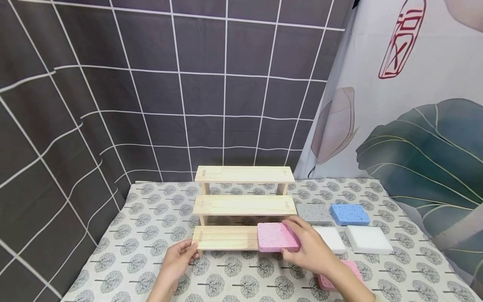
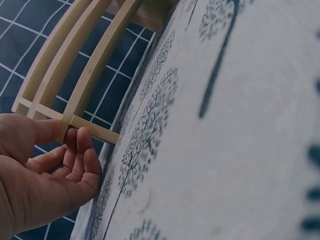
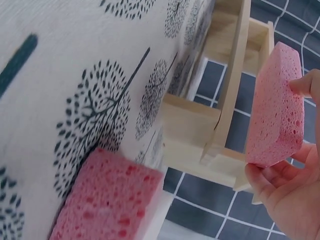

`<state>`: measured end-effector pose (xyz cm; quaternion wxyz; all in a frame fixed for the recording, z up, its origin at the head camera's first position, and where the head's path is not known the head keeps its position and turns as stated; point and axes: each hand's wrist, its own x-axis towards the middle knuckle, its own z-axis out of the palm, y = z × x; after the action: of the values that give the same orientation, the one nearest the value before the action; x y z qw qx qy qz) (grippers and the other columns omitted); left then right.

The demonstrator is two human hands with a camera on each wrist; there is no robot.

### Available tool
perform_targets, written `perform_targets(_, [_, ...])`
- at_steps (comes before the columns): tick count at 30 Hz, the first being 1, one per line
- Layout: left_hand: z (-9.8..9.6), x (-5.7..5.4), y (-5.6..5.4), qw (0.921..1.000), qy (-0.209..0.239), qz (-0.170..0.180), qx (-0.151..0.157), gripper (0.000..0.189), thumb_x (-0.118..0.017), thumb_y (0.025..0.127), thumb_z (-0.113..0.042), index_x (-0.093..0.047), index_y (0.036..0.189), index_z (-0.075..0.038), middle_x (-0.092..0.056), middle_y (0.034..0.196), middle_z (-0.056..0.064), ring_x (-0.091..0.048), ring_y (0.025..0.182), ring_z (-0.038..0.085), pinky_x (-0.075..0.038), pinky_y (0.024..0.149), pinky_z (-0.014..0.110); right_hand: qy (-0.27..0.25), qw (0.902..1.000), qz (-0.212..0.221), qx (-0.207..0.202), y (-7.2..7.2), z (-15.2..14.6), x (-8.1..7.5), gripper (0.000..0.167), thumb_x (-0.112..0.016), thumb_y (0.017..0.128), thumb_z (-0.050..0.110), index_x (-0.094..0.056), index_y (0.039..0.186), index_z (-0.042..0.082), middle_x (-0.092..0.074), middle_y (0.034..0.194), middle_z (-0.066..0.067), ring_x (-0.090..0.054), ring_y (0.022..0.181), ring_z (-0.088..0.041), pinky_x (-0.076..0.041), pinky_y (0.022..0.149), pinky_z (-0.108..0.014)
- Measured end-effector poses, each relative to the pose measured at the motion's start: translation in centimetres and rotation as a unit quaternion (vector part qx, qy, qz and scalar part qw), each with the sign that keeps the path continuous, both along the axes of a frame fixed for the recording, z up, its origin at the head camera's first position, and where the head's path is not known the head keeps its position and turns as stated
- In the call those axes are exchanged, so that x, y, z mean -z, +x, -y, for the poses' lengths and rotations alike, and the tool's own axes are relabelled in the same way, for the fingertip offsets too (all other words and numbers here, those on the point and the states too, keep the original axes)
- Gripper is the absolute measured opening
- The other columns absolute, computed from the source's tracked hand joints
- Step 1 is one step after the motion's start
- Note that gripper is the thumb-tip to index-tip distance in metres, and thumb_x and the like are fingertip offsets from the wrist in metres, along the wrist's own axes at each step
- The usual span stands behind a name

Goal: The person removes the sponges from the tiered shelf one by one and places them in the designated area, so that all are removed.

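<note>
A three-tier wooden shelf with stepped boards stands on the table. My left hand pinches the left end of its lowest board, thumb on top and fingers curled beneath, as the left wrist view shows the hand doing. In my right hand is a pink sponge, gripped by its right end between thumb and fingers. It appears over the right part of the lowest board; whether it touches the wood I cannot tell. The right wrist view shows the held sponge's pitted side.
Right of the shelf lie a grey sponge, a blue sponge and two white blocks, one farther right. Another pink sponge lies partly behind my right forearm. A tree-print cloth covers the table; dark checked fabric hangs behind.
</note>
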<state>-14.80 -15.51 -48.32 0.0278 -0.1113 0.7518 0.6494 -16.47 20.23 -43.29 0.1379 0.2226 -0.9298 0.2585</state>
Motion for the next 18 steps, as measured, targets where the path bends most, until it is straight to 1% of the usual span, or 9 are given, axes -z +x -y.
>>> perform_targets(6, [0.0, -0.2, 0.0, 1.0, -0.004, 0.002, 0.002, 0.039, -0.057, 0.102, -0.01, -0.053, 0.129, 0.019, -0.069, 0.096, 0.012, -0.063, 0.084, 0.016, -0.056, 0.071, 0.024, -0.006, 0.9999, -0.004, 0.007, 0.0, -0.9, 0.0, 0.075, -0.087, 0.066, 0.023, -0.062, 0.133, 0.0, -0.058, 0.137, -0.017, -0.06, 0.117, -0.04, -0.053, 0.094, -0.06])
perform_targets(12, [0.0, -0.4, 0.1, 0.9999, -0.009, 0.01, 0.001, 0.039, -0.057, 0.102, -0.01, -0.053, 0.129, 0.019, -0.068, 0.096, 0.012, -0.063, 0.084, 0.017, -0.056, 0.072, 0.025, -0.002, 0.9998, -0.019, 0.01, 0.0, -1.8, 0.1, 0.076, -0.087, 0.065, 0.026, -0.062, 0.131, 0.0, -0.06, 0.134, -0.015, -0.061, 0.116, -0.038, -0.053, 0.094, -0.059])
perform_targets(18, [-0.1, -0.4, 0.2, 0.9999, -0.008, 0.009, 0.0, 0.039, -0.057, 0.102, -0.01, -0.054, 0.128, 0.018, -0.068, 0.095, 0.011, -0.062, 0.084, 0.017, -0.056, 0.071, 0.025, 0.0, 0.9995, -0.023, 0.019, 0.1, -2.5, 0.3, 0.075, -0.085, 0.063, 0.022, -0.062, 0.13, -0.002, -0.06, 0.133, -0.016, -0.061, 0.115, -0.038, -0.053, 0.093, -0.059])
